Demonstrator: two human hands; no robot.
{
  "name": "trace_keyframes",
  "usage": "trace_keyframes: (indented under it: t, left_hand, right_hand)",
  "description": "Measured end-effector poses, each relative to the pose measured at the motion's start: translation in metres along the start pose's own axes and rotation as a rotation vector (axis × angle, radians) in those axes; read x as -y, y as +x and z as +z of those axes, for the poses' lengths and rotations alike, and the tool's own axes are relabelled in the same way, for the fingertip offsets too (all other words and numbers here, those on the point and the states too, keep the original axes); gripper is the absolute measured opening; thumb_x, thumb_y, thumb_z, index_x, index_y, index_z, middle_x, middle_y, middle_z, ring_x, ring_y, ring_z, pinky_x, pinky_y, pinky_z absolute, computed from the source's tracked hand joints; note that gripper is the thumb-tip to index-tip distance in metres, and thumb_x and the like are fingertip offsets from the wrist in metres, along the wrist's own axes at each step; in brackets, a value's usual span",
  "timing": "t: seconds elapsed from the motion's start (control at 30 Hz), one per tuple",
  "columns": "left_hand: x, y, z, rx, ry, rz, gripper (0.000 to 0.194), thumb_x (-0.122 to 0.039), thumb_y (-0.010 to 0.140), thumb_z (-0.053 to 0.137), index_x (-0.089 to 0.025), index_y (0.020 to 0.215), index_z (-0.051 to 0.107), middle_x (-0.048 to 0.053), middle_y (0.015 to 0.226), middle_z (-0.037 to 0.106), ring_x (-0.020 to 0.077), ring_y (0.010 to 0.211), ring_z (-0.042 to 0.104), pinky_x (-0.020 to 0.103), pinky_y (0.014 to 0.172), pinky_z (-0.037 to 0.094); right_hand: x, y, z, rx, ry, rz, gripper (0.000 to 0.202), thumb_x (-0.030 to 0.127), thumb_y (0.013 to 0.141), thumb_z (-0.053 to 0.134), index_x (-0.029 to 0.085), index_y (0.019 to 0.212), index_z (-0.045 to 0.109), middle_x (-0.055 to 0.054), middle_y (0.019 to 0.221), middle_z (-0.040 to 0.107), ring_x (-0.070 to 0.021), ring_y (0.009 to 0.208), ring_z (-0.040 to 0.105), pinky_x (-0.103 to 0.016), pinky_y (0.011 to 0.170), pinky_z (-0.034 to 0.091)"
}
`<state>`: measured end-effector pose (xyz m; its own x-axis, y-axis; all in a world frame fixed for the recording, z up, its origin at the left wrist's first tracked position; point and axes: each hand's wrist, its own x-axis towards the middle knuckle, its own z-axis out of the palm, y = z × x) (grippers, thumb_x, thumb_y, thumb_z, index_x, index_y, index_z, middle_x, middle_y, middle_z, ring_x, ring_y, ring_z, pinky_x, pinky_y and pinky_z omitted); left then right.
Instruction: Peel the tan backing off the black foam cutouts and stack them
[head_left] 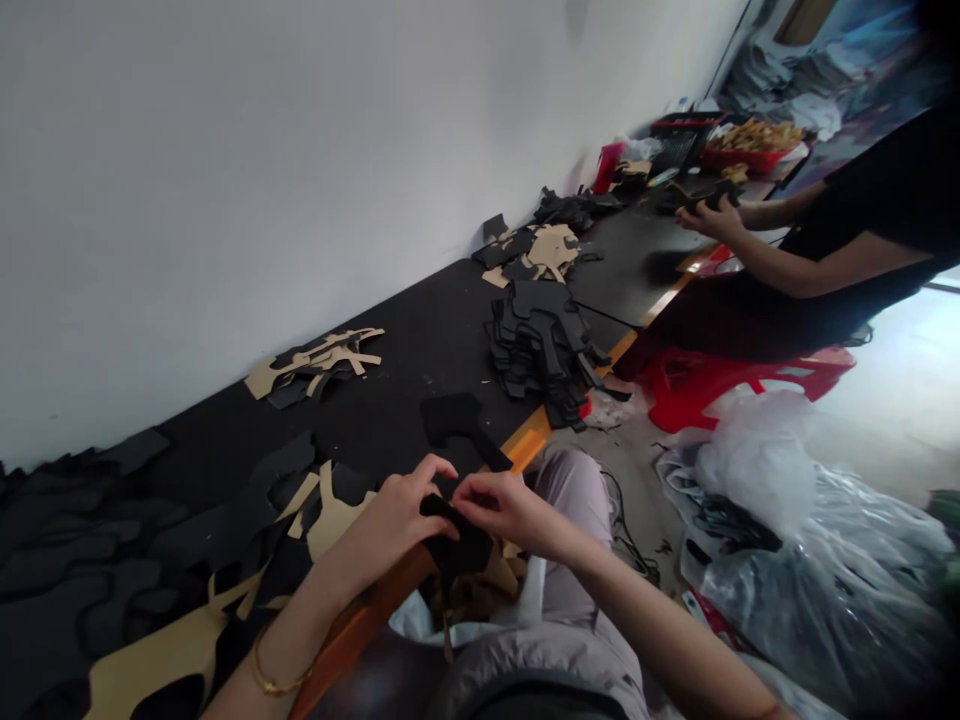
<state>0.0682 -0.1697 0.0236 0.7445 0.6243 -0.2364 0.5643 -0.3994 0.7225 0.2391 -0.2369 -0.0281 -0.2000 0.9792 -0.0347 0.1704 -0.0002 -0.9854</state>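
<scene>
At the table's front edge my left hand (409, 505) grips a flat black cut-out piece (466, 548), thumb on top. The fingers of my right hand (501, 508) are pinched together at the upper edge of the same piece. Whatever lies between those fingertips is too small to make out. Just beyond my hands a similar black cut-out (452, 415) lies on the dark tabletop (405, 375). Below the held piece, a white bag (412, 615) on my lap contains brown paper scraps (491, 585).
Black cut-outs are stacked (544, 340) to the right. Tan and black pieces (322, 365) lie near the wall, and a large dark pile (82, 560) covers the left. A co-worker's hands (712, 215) hold a dark piece. Plastic bags (810, 560) and a red stool (675, 390) stand right.
</scene>
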Motion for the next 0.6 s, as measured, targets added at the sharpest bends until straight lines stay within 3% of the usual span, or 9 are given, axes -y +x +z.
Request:
trace_keyframes:
  t: [0.13, 0.23, 0.33, 0.43, 0.6]
  left_hand:
    - [0.007, -0.002, 0.002, -0.262, 0.26, 0.362, 0.034, -0.019, 0.074, 0.067, -0.024, 0.105, 0.055, 0.001, 0.1, 0.066, 0.0184, 0.099, 0.059, 0.031, 0.085, 0.045]
    - [0.006, -0.005, 0.001, -0.436, 0.518, 0.647, 0.021, -0.019, 0.078, 0.065, -0.027, 0.098, 0.063, 0.003, 0.116, 0.06, 0.0199, 0.116, 0.048, 0.038, 0.1, 0.037]
    - [0.002, -0.009, 0.002, -0.523, 0.635, 0.722, 0.01, -0.019, 0.082, 0.061, -0.026, 0.087, 0.066, 0.001, 0.112, 0.063, 0.0189, 0.115, 0.048, 0.039, 0.102, 0.033]
    - [0.002, -0.013, 0.008, -0.574, 0.671, 0.762, 0.011, -0.019, 0.084, 0.058, -0.026, 0.083, 0.067, 0.0, 0.106, 0.067, 0.0174, 0.111, 0.051, 0.039, 0.105, 0.029]
    - [0.009, -0.021, 0.022, -0.662, 0.561, 0.75, 0.015, -0.024, 0.086, 0.057, -0.029, 0.077, 0.068, -0.002, 0.096, 0.068, 0.0155, 0.105, 0.052, 0.04, 0.107, 0.023]
  right_hand:
    - [-0.007, 0.001, -0.004, 0.165, 0.303, 0.032, 0.03, 0.043, 0.084, 0.052, 0.014, 0.077, 0.054, 0.004, 0.065, 0.045, -0.006, 0.058, 0.038, -0.018, 0.053, 0.03]
    - [-0.011, 0.001, -0.004, 0.144, 0.317, 0.037, 0.033, 0.047, 0.082, 0.054, 0.014, 0.077, 0.052, 0.005, 0.066, 0.043, -0.0062, 0.059, 0.037, -0.019, 0.054, 0.029]
    - [-0.012, 0.0, -0.001, 0.09, 0.228, 0.032, 0.033, 0.047, 0.082, 0.054, 0.015, 0.075, 0.049, 0.005, 0.066, 0.04, -0.0065, 0.06, 0.033, -0.019, 0.055, 0.027]
    - [-0.014, -0.003, -0.001, 0.062, 0.242, 0.029, 0.035, 0.05, 0.083, 0.052, 0.016, 0.076, 0.047, 0.005, 0.067, 0.038, -0.0068, 0.062, 0.031, -0.02, 0.056, 0.026]
    - [-0.013, -0.011, -0.01, 0.252, 0.321, 0.066, 0.036, 0.05, 0.085, 0.051, 0.014, 0.08, 0.051, 0.005, 0.068, 0.039, -0.0054, 0.059, 0.031, -0.018, 0.054, 0.026]
